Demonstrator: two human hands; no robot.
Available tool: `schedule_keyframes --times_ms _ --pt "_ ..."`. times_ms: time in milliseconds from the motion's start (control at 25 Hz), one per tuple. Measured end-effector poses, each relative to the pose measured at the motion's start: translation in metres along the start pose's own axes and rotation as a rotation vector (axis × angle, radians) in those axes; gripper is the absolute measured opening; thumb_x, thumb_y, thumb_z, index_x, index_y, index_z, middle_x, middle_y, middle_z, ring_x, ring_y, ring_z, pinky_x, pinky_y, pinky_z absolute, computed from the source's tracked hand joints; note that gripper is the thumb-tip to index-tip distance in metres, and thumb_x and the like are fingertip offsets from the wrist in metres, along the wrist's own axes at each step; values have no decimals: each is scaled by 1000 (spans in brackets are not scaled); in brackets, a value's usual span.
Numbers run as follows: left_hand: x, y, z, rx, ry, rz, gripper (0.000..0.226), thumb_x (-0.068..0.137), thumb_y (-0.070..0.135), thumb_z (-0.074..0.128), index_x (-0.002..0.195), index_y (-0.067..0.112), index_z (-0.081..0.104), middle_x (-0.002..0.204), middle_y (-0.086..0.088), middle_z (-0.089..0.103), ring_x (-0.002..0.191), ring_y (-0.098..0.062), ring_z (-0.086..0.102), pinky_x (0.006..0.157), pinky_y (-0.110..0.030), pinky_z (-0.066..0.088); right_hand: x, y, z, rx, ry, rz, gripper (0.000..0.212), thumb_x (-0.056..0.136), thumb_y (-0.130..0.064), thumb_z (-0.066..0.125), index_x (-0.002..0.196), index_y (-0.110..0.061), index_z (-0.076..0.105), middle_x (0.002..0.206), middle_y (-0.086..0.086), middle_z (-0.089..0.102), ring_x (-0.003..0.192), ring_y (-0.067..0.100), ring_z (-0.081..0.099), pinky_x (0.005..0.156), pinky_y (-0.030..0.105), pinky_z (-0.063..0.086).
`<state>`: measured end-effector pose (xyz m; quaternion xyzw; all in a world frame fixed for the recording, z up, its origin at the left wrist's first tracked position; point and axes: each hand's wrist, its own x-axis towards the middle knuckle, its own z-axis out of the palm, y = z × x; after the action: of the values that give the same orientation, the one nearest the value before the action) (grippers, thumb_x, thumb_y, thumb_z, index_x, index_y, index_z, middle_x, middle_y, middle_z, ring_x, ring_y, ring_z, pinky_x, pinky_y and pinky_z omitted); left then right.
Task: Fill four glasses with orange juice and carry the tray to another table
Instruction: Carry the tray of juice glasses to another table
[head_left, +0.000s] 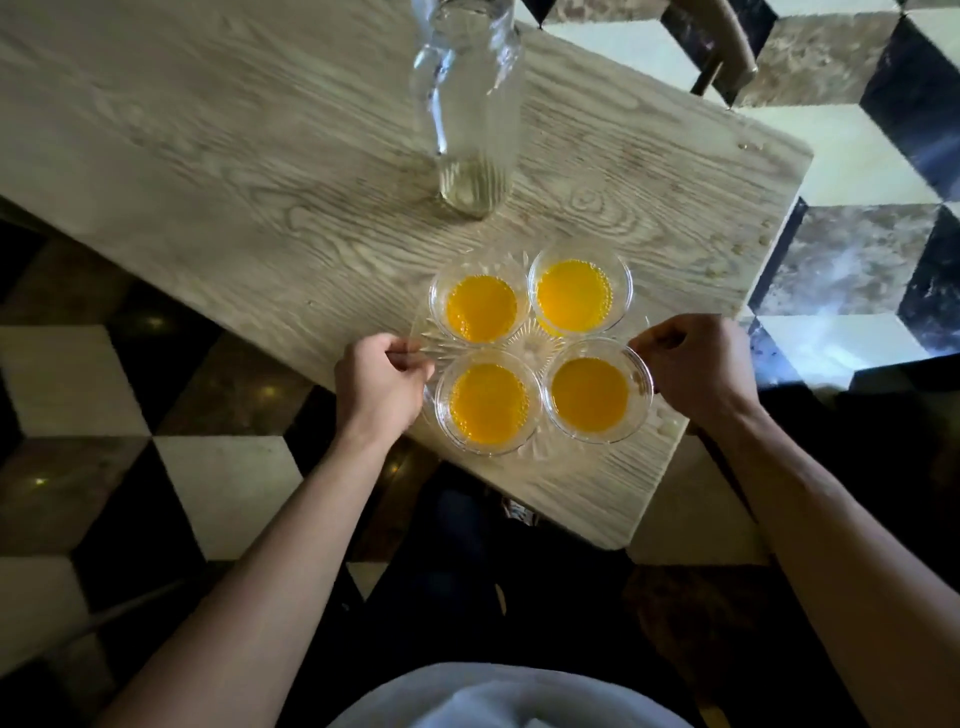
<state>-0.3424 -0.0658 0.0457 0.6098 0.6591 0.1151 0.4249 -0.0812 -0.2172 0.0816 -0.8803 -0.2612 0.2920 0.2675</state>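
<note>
Floor: checkered tiles (228, 483) in dark, cream and marbled brown lie round the table on every side.
Left hand: the left hand (376, 384) has its fingers curled over the left rim of the tray, pinching it.
Tray: a clear cut-glass tray (530, 347) sits near the table's near corner, with a star pattern showing between the glasses; whether it is off the wood cannot be told.
Near-left glass: a glass (488, 402) holding orange juice stands on the tray just beside the left hand.
Far-left glass: another glass (480, 306) filled with juice stands behind it, the rims almost touching.
Bottle: a clear glass bottle (470, 109) stands upright on the table beyond the tray, apart from it, looking emptied but for a pale trace at the bottom.
Table: the light wood-grain table (208, 156) bears the bottle and the tray.
Far-right glass: a juice-filled glass (579, 296) stands at the tray's far right.
Near-right glass: the fourth glass (595, 397) of juice stands just beside the right hand.
Right hand: the right hand (693, 366) grasps the tray's right rim with curled fingers.
Chair: part of a wooden chair (727, 41) shows at the top right, beyond the table.
</note>
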Motion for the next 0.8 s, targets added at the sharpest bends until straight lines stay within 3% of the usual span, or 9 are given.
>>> schedule_keyframes --times_ms 120,240,360,480,640,800 --pt "-13 -14 -20 -44 43 -57 31 82 7 83 72 30 66 72 9 74 49 11 63 52 -14 47 -4 -17 11 -34 -56 -39 13 86 -4 77 77 -13 79 42 -20 60 36 -11 57 34 2 34" --pt "-25 -30 -45 -42 112 -101 31 82 11 85 72 32 64 71 11 72 54 10 65 49 -11 50 -10 -39 26 -45 -115 -95 9 85 -5 76 78 -9 79 44 -28 61 38 -10 58 36 1 35" --pt "-34 -45 -67 -101 150 -137 30 83 7 83 75 31 66 71 12 70 60 15 65 46 -3 44 -14 -64 43 -61 -137 -135 11 85 -6 74 76 -11 79 51 -12 69 38 -5 61 35 5 38" --pt "-38 -61 -91 -180 186 -213 23 87 1 78 88 23 71 75 13 69 68 4 70 49 -2 44 -21 -90 65 -96 -171 -188 12 86 -6 73 76 -11 79 60 -5 72 40 -4 62 35 6 39" --pt "-36 -93 -127 -254 230 -275 23 87 -7 75 101 12 75 76 14 66 58 25 59 43 2 40 -33 -127 99 -116 -219 -234 10 86 -7 74 79 -10 79 63 -3 73 44 -1 65 39 6 43" --pt "-30 -122 -174 -342 253 -311 28 87 -11 70 106 8 76 81 11 68 61 24 61 46 -2 46 -49 -167 140 -130 -247 -283 9 86 -5 74 80 -9 79 61 -9 70 40 -9 60 35 4 37"
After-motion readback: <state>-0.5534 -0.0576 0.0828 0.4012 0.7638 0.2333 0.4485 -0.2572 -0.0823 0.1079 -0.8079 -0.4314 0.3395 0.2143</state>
